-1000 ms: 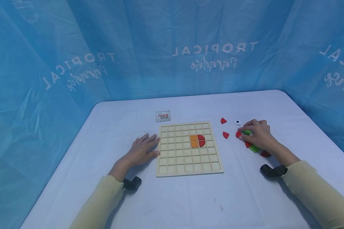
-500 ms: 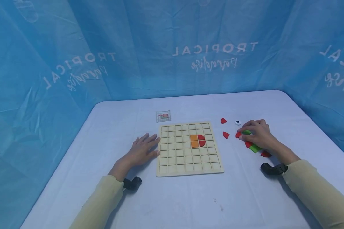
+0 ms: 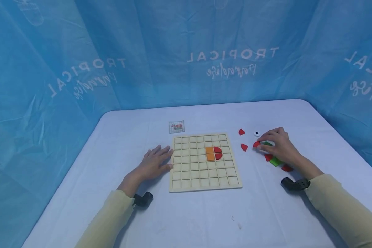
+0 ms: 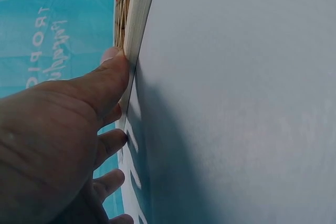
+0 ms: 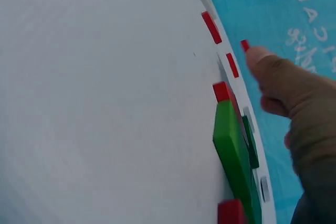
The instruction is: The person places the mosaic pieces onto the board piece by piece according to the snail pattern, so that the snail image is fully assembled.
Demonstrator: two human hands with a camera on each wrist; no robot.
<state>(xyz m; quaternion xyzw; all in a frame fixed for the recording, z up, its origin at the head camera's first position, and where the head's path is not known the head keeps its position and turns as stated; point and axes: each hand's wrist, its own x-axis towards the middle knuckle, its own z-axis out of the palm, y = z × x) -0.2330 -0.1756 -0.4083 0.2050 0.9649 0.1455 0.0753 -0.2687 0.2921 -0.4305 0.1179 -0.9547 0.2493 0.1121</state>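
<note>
My right hand (image 3: 278, 144) pinches a red quarter-circle piece (image 3: 256, 144) between thumb and fingertips. In the right wrist view that piece (image 5: 244, 45) is held up off the table. Green pieces (image 3: 275, 161) and more red pieces (image 3: 287, 168) lie below the hand, partly covered by it. My left hand (image 3: 155, 162) rests with spread fingers at the left edge of the wooden grid board (image 3: 190, 174); its thumb (image 4: 107, 77) touches the board's side. Two orange squares (image 3: 210, 154) and two red quarter circles (image 3: 218, 153) sit in the grid, right of centre.
A small picture card (image 3: 177, 127) lies behind the board. Two loose red pieces (image 3: 244, 147) lie between the board and my right hand, with a white eye disc (image 3: 257, 133) just behind it. A blue printed curtain (image 3: 186, 79) hangs past the white table's far edge.
My right hand has risen slightly, with the red quarter-circle piece lifted and shifted a little left. The left hand and the board stay where they were.
</note>
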